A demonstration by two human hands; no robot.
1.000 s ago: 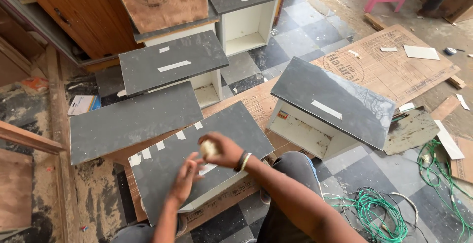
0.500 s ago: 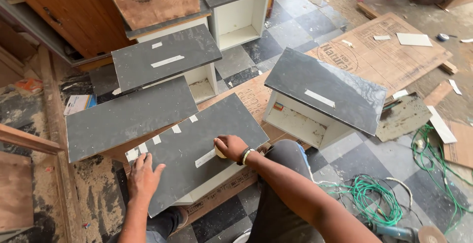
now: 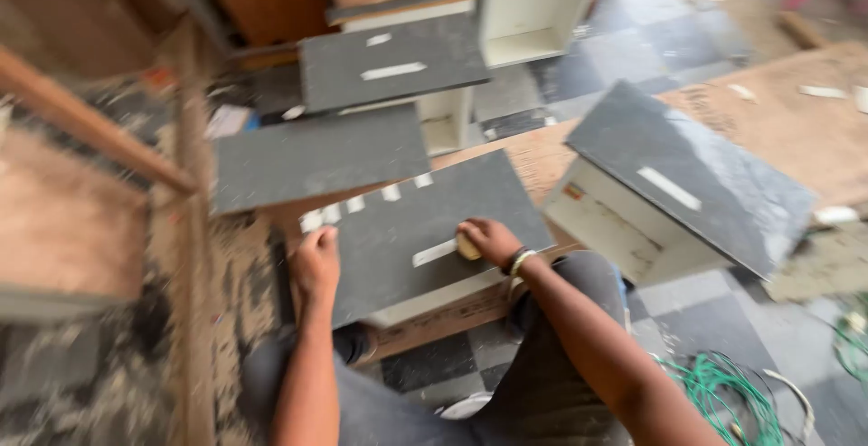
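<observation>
Hands on a dark grey panel
The left hand curled over the panel edge; the right hand closed around a small pale roll by a white strip.

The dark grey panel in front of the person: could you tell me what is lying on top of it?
On the dark grey panel lie pale tape strips. The right hand presses a small pale object there; the left hand rests on its left edge. Whatever lies beneath the hands is hidden.

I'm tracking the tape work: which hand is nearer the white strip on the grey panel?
Right. The right hand touches the end of the white strip; the left hand rests apart on the grey panel's left edge.
</observation>
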